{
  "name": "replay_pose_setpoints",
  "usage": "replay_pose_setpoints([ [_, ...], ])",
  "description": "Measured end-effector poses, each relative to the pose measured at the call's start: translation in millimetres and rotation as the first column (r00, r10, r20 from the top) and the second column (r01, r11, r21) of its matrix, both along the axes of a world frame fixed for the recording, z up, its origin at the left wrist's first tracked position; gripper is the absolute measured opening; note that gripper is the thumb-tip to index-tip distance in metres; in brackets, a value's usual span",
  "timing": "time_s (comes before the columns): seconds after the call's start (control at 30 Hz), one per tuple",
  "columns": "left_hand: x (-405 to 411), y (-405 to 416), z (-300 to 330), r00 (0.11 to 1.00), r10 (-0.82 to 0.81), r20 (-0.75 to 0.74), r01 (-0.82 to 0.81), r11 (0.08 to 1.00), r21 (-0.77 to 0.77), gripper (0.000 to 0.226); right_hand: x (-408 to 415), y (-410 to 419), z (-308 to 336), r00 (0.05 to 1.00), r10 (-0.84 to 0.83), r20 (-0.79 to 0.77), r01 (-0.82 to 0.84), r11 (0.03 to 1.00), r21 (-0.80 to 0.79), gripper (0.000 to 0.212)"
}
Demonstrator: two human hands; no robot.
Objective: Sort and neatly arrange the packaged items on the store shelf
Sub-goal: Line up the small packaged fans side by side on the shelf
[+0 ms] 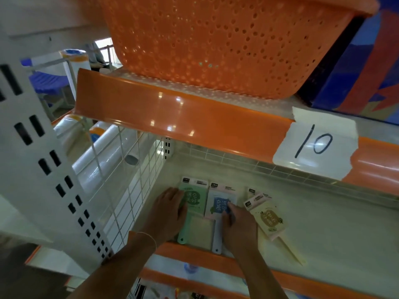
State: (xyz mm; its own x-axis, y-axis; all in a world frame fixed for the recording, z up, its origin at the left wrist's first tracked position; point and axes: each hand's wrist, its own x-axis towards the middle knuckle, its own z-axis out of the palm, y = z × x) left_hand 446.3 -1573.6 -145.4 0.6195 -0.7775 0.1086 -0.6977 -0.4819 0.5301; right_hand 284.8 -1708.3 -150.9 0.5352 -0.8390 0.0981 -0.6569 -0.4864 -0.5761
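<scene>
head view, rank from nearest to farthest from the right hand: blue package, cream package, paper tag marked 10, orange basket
1. blue package, under the right hand, its fingers on it.
2. cream package, just right of the hand, tilted.
3. paper tag marked 10, on the upper shelf edge, up right.
4. orange basket, on the upper shelf.

There is only one view, from the camera on the person's head. It looks forward and steeply down into a store shelf (pixel 313 223), from close in front of it. The wide lens bends the straight edges. The upper shelf edge (pixel 172 113) crosses the middle of the frame, very near the camera. Both forearms enter from the bottom edge. No second view shares this scene.
</scene>
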Motion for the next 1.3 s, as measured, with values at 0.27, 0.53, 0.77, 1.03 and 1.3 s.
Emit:
replay_pose_setpoints([
  [0.27,0.9,-2.0,-4.5,1.000,0.005,-0.003,-0.005,1.000,-0.009,0.048,1.9,-3.3,-15.2,0.996,0.010,-0.090,-0.020,0.993,-0.115,0.058],
  [0.53,1.1,-2.3,-6.0,1.000,-0.005,0.018,0.005,1.000,-0.017,0.047,2.4,2.0,-20.2,0.993,-0.004,-0.121,-0.006,0.997,-0.082,0.058],
  [0.77,1.1,-2.1,-7.2,1.000,-0.001,0.014,0.001,1.000,-0.021,0.048,1.1,0.0,-26.0,0.993,0.003,-0.119,-0.010,0.998,-0.055,0.074],
  [1.03,2.0,-1.7,-7.7,1.000,-0.017,0.023,0.017,1.000,-0.005,0.049,1.4,-1.4,-30.4,0.992,-0.006,-0.129,-0.004,0.997,-0.080,0.075],
  [1.3,2.6,-2.0,-9.8,1.000,-0.012,0.020,0.012,1.000,-0.009,0.049,0.3,1.5,-24.3,0.991,0.015,-0.133,-0.027,0.996,-0.085,0.075],
])
